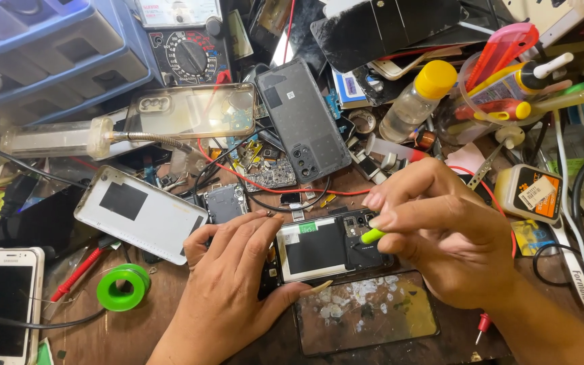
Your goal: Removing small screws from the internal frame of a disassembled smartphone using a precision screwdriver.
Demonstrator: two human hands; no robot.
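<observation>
Left hand (228, 290) clamps opened phone (326, 249); right hand (441, 233) above, pinching green-tipped tool (372, 236).

My tool's tip (372, 236) is lime green against the black, white-patched opened phone (326, 249). The solder reel (123, 286) is bright green, the bottle cap (435, 79) yellow, the drawers (49, 47) blue, the tabletop (143, 331) brown.

wooden workbench (157, 318) | on it: green solder spool (123, 286), white phone (6, 304), opened phone (326, 247)
</observation>
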